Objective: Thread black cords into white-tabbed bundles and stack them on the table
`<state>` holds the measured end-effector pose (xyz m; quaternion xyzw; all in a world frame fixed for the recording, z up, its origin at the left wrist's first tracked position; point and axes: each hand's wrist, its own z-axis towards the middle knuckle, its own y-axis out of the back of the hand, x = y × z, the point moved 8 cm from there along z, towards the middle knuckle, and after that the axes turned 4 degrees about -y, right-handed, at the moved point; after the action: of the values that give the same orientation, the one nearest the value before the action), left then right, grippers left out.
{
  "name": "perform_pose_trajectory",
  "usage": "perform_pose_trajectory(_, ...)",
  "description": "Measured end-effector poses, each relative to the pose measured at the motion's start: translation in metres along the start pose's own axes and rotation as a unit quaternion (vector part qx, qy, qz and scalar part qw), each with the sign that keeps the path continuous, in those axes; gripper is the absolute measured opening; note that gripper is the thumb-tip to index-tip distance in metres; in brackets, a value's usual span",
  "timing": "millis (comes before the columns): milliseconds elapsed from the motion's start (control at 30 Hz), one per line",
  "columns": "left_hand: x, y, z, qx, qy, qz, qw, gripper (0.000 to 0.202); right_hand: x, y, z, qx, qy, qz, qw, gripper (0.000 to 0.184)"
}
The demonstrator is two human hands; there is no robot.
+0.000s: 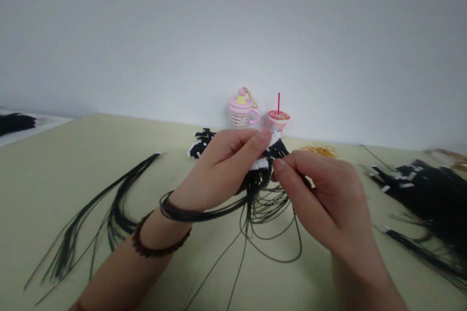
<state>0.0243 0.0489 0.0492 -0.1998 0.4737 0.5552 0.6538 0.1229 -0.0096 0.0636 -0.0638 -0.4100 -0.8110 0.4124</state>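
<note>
My left hand (222,165) is closed around a bunch of thin black wires (262,204) with small white connectors (263,160) at their ends, held above the table. Several wires loop back round my left wrist, beside a dark braided bracelet (153,248). My right hand (321,199) pinches the bunch just under the connectors with thumb and forefinger. The loose wire ends hang down and curl on the table below both hands.
On the yellow-green table (91,155) another bundle of black wires (109,209) lies at the left. A big heap of black wires with connectors (426,194) lies at the right. Behind my hands stand a pink cup charm (241,111), a small red cup with straw (278,117), yellow rubber bands (321,149) and a small wire pile (201,143).
</note>
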Motion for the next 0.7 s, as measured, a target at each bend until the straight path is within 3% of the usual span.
perform_pose_trajectory(367,0.001,-0.002,-0.002,0.009,-0.011,0.047,0.999,0.034,-0.011,-0.008,0.001,0.09,-0.071,0.032,0.993,0.031)
perform_pose_trajectory(567,-0.006,0.002,-0.002,-0.018,-0.033,0.041,0.998,0.034,-0.005,0.0,0.001,0.028,-0.04,0.013,0.999,0.026)
perform_pose_trajectory(700,-0.007,0.0,-0.002,-0.005,-0.038,0.041,0.998,0.035,-0.003,-0.003,0.001,0.034,-0.03,0.006,0.999,0.029)
